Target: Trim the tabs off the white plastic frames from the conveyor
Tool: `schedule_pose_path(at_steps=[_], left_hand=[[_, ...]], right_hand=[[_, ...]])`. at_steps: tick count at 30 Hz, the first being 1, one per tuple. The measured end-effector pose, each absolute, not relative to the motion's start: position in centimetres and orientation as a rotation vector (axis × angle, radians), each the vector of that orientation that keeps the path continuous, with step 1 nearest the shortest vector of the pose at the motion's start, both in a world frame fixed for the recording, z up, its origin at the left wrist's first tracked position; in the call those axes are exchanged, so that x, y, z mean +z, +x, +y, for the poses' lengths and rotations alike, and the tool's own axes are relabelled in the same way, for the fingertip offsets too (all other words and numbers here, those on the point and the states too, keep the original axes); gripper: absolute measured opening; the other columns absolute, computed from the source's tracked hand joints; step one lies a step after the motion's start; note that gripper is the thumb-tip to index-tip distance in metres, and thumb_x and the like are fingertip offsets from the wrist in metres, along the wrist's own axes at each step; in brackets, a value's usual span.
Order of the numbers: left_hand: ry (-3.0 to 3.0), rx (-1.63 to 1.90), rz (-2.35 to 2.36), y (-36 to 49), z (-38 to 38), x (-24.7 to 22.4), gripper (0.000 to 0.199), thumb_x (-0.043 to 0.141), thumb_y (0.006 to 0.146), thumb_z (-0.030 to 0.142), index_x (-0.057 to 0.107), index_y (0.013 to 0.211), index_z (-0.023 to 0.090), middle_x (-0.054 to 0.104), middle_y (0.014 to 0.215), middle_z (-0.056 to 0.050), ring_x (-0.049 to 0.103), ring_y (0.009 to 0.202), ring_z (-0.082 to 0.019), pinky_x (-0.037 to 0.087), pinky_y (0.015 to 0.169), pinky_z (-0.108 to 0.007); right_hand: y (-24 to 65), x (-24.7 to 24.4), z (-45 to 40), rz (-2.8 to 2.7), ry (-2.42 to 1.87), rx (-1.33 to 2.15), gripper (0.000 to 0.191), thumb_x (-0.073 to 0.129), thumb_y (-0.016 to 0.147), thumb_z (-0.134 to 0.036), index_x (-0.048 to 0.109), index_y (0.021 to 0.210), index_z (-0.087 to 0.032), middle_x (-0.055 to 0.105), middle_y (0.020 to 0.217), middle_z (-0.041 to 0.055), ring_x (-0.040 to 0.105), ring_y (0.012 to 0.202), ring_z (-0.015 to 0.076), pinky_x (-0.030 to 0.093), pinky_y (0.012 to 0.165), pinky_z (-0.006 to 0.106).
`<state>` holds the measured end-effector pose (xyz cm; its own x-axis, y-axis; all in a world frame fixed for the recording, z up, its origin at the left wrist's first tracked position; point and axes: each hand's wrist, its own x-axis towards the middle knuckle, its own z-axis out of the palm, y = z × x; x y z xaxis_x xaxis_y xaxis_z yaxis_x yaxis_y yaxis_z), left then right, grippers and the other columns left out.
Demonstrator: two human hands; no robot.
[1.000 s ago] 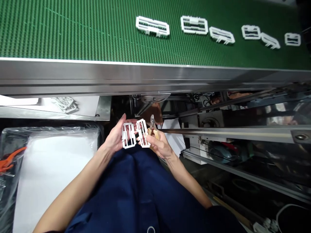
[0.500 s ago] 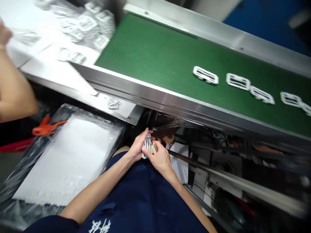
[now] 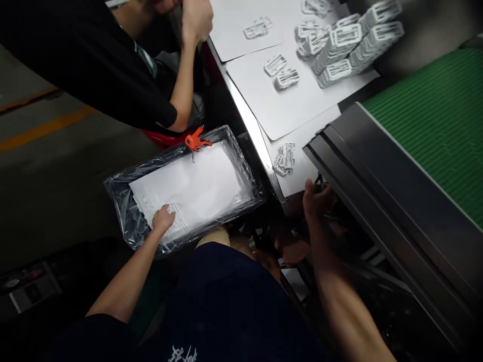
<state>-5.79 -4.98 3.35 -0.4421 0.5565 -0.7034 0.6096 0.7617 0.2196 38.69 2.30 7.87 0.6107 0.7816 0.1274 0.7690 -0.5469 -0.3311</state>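
My left hand point(image 3: 163, 220) is low over a plastic-lined box point(image 3: 116, 188), its fingers closed round some small white plastic frames point(image 3: 177, 219) at the near edge of a white sheet point(image 3: 199, 173). More white frames lie in rows beside it along that edge. My right hand point(image 3: 316, 201) is at the corner of the metal table, just below the conveyor's end. Its fingers are curled round something small and dark, too shaded to name. Close to it, a few loose white frames point(image 3: 286, 157) lie on the paper.
An orange air gun point(image 3: 196, 141) rests on the box's far rim. Stacks of white frames point(image 3: 345, 37) stand on the paper-covered table point(image 3: 260, 108). The green conveyor belt point(image 3: 437, 115) runs at right. A co-worker's arm point(image 3: 184, 90) reaches in at the upper left.
The view has swung left. My hands, together round a bundle of white frames before, are now apart: the left over the box, the right by the table corner.
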Motion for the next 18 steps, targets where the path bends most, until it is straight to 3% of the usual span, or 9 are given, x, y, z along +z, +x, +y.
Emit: schedule_pose_path(at_steps=[3,7,11,13,15,17,18], left_hand=[[0.925,-0.218,2.254,-9.2,-5.6,0.9,0.049,0.055,0.084,0.036,0.046,0.126,0.013,0.044,0.125,-0.019,0.050,0.107,-0.035,0.037,0.090,-0.050],[1.047,-0.294,2.272,-10.9,-6.1,-0.9,0.050,0.047,0.086,0.036,0.041,0.132,0.017,0.037,0.129,-0.021,0.053,0.102,-0.038,0.040,0.084,-0.046],[1.192,-0.342,2.135,-12.1,-6.2,-1.5,0.046,0.054,0.081,0.042,0.051,0.123,0.023,0.038,0.127,-0.014,0.056,0.097,-0.035,0.042,0.082,-0.042],[1.249,-0.350,2.066,-12.3,-6.0,-1.9,0.044,0.059,0.077,0.041,0.055,0.116,0.022,0.040,0.126,-0.013,0.056,0.096,-0.033,0.041,0.081,-0.040],[1.279,-0.346,2.030,-12.3,-5.7,-2.3,0.042,0.062,0.075,0.039,0.055,0.112,0.021,0.044,0.123,-0.013,0.056,0.095,-0.032,0.041,0.080,-0.038],[1.281,-0.335,2.014,-12.3,-5.4,-2.6,0.042,0.064,0.073,0.037,0.054,0.110,0.020,0.053,0.111,-0.012,0.057,0.092,-0.031,0.041,0.077,-0.036],[1.273,-0.328,2.010,-12.3,-5.3,-2.7,0.042,0.065,0.071,0.036,0.053,0.109,0.020,0.057,0.102,-0.010,0.057,0.090,-0.030,0.041,0.075,-0.035]], right_hand=[[39.4,5.3,5.2,-1.207,-2.526,-0.058,0.058,0.053,0.079,-0.051,0.055,0.109,-0.002,0.056,0.109,0.0284,0.050,0.106,0.0362,0.034,0.092,0.048],[39.1,4.9,5.8,-1.133,-2.538,-0.162,0.057,0.052,0.080,-0.050,0.054,0.111,-0.003,0.054,0.113,0.0297,0.049,0.109,0.0386,0.034,0.092,0.051],[34.5,6.4,4.0,-1.372,-2.224,-0.195,0.043,0.035,0.091,-0.036,0.045,0.122,-0.008,0.049,0.122,0.0237,0.046,0.116,0.0307,0.035,0.096,0.048],[29.1,6.2,2.0,-1.701,-1.980,0.097,0.034,0.035,0.092,-0.030,0.044,0.120,-0.013,0.051,0.120,0.0186,0.046,0.117,0.0262,0.035,0.099,0.045],[22.2,4.9,-0.4,-2.136,-1.665,0.608,0.029,0.034,0.092,-0.026,0.048,0.115,-0.013,0.054,0.116,0.0171,0.046,0.116,0.0242,0.036,0.098,0.043],[15.1,2.7,-2.7,-2.612,-1.188,1.130,0.035,0.033,0.092,-0.022,0.043,0.123,-0.008,0.048,0.127,0.0199,0.041,0.120,0.0250,0.036,0.099,0.042],[11.9,1.4,-3.7,-2.703,-0.999,1.242,0.034,0.039,0.090,-0.022,0.046,0.122,-0.011,0.048,0.129,0.0170,0.042,0.120,0.0243,0.038,0.097,0.039]])
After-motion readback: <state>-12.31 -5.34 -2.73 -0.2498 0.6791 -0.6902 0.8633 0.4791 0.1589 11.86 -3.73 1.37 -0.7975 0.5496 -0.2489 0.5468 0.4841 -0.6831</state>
